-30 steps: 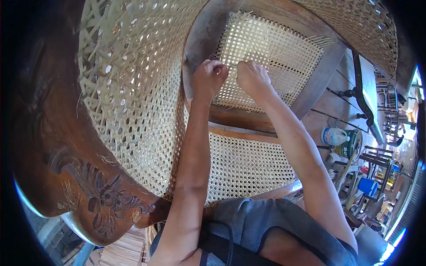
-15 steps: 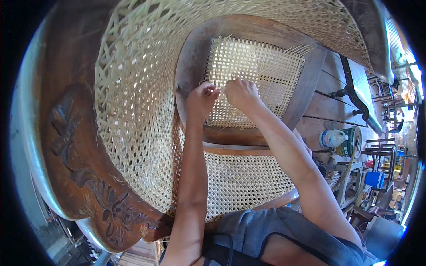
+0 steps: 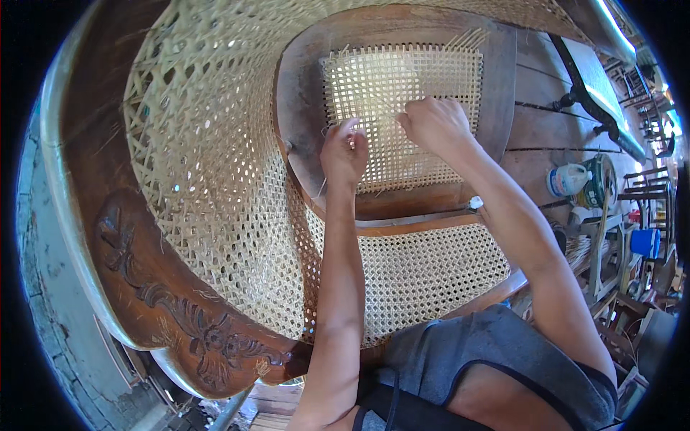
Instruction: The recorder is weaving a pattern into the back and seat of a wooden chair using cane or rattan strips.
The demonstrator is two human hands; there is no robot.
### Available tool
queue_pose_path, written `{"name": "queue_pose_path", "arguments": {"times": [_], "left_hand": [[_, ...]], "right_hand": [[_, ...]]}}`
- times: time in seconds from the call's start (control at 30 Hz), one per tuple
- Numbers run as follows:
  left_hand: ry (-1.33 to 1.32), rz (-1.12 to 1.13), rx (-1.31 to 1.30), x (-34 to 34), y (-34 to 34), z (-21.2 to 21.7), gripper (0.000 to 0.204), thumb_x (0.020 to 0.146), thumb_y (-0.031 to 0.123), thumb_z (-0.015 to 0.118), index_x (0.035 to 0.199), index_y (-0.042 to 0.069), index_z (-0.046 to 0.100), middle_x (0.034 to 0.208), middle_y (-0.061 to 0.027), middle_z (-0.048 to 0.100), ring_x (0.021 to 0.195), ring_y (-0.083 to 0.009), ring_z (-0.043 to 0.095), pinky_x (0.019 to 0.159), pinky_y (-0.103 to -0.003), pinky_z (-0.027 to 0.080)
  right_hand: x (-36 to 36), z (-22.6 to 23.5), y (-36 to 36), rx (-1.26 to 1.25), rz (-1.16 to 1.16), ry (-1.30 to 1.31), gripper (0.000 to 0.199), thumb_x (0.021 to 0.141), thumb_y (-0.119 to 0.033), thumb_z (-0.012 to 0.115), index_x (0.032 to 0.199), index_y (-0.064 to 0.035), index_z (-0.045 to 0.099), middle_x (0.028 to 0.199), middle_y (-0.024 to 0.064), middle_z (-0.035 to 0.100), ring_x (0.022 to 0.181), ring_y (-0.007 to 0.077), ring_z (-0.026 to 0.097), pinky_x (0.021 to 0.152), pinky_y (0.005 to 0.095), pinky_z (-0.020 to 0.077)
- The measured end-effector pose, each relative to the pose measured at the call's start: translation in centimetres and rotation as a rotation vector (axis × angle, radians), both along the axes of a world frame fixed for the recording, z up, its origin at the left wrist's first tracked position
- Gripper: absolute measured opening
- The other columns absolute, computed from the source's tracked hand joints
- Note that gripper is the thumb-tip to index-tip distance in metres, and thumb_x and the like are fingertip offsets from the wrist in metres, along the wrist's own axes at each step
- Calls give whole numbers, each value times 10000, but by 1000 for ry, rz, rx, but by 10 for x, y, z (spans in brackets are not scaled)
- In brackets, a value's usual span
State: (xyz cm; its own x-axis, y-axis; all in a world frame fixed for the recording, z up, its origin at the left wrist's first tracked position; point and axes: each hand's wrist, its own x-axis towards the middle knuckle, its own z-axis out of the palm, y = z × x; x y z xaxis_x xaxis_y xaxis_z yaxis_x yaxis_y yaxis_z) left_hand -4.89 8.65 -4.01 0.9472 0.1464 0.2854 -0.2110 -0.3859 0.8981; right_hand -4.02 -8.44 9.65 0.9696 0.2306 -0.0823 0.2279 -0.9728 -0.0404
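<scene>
A wooden chair panel with a curved frame holds a square of woven cane; both my hands are over it. My left hand is at the weave's left edge, fingers curled with the index raised; what lies in them is too small to make out. A thin pale strand trails beside that wrist. My right hand, back turned up, hovers over the middle of the weave with its fingertips pinched on a fine cane strand. Loose cane ends stick out at the weave's far right corner.
Around the panel curves a large chair with cane backing and a carved wooden rim. To the right, on a plank surface, stand a white jug, a dark green bucket and a dark-legged piece of furniture. A blue container is farther off.
My right hand has moved right, away from my left hand, widening the gap between them. My left index finger has lifted. The whole view has shifted a little.
</scene>
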Motion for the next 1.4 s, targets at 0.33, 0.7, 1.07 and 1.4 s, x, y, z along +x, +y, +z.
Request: {"name": "queue_pose_path", "arguments": {"times": [0.33, 0.7, 1.07, 1.4], "left_hand": [[134, -273, -474, 4, 3, -5, 118, 915, 159, 694, 949, 46, 704, 855, 30, 653, 771, -49, 540, 697, -211, 437], [7, 75, -335, 0, -2, -31, 186, 906, 195, 714, 881, 12, 695, 758, 33, 626, 698, -30, 511, 627, -202, 420], [-7, 36, -335, 5, -2, -38, 152, 882, 112, 716, 890, -28, 656, 751, 2, 618, 656, -61, 541, 610, -200, 444], [-57, 99, -198, 15, -14, -43, 116, 793, 241, 727, 866, 152, 714, 863, -68, 646, 764, -267, 657, 699, -380, 525]], "right_hand": [[1, 0, 10, 216, -26, 51, 413, 941, -361, 504, 811, -18, 695, 808, 176, 700, 785, 350, 693, 758, 478, 542], [23, -47, 31, 23, 50, 233, 192, 881, -159, 570, 874, -18, 701, 918, 165, 713, 864, 313, 701, 776, 448, 552], [25, -56, 50, -18, 153, 130, 165, 872, -116, 579, 961, -64, 708, 968, 115, 712, 934, 255, 695, 798, 395, 543], [32, -51, 31, -3, 100, 100, 153, 856, -130, 589, 849, -76, 732, 879, 113, 725, 869, 254, 712, 735, 394, 558]]}}
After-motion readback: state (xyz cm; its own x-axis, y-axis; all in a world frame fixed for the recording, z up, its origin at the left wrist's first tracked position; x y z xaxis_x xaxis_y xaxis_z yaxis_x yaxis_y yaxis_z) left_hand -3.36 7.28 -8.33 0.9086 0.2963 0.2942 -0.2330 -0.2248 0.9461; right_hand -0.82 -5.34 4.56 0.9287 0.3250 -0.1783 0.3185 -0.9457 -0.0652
